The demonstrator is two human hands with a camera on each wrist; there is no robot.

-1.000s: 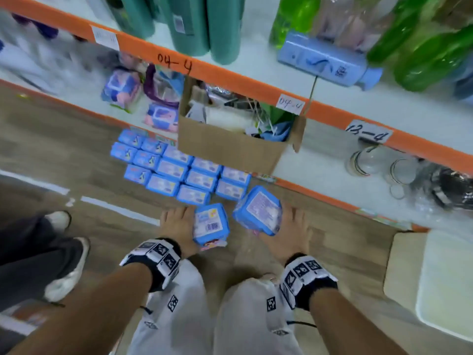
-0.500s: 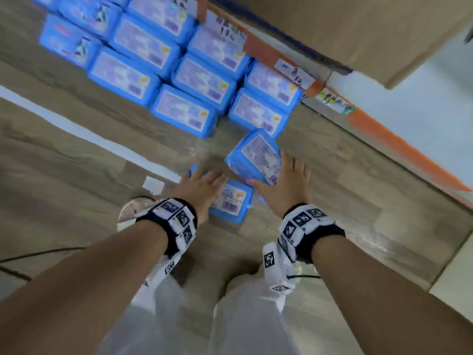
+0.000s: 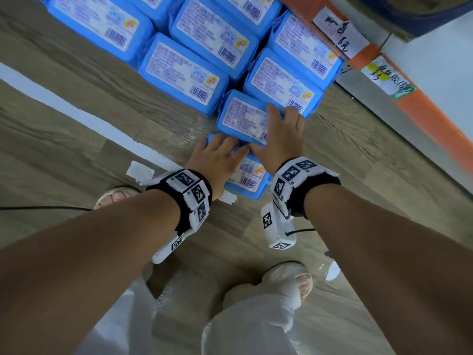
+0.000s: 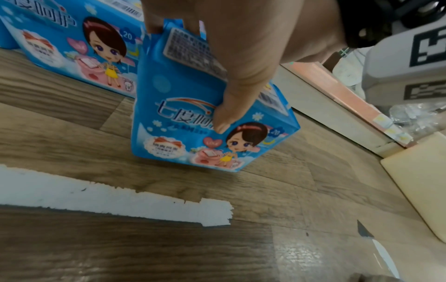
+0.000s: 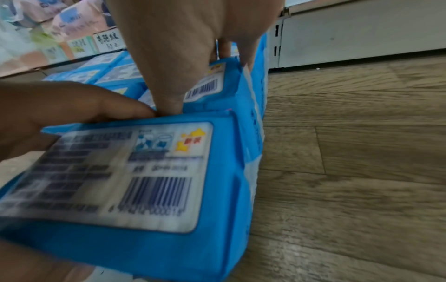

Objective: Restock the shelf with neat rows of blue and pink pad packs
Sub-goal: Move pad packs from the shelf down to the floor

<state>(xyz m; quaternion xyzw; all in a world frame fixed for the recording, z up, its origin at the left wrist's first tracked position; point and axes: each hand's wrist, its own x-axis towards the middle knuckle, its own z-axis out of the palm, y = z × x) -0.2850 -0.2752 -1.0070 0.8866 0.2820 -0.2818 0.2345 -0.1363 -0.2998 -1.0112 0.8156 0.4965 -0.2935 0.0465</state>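
Several blue pad packs (image 3: 179, 70) lie in rows on the wooden floor, label side up. My left hand (image 3: 222, 149) grips one blue pack (image 3: 249, 175) nearest me; in the left wrist view the thumb presses its printed front (image 4: 193, 133) and the fingers curl over its top. My right hand (image 3: 281, 124) grips a second blue pack (image 3: 240, 116) just beyond, fingers over its far edge, touching the front row. In the right wrist view this pack (image 5: 217, 89) stands behind the left hand's pack (image 5: 144, 181). Pink packs (image 5: 72, 24) show blurred on the shelf.
The orange-edged bottom shelf (image 3: 422, 111) with paper price tags (image 3: 340, 34) runs along the right. A white tape line (image 3: 64, 98) crosses the floor at left. My feet (image 3: 115, 196) stand close behind the hands. A beige block (image 4: 422, 181) sits at right.
Both hands came down and forward with their blue packs to the front of the floor rows. The view dropped from the shelves to the floor.
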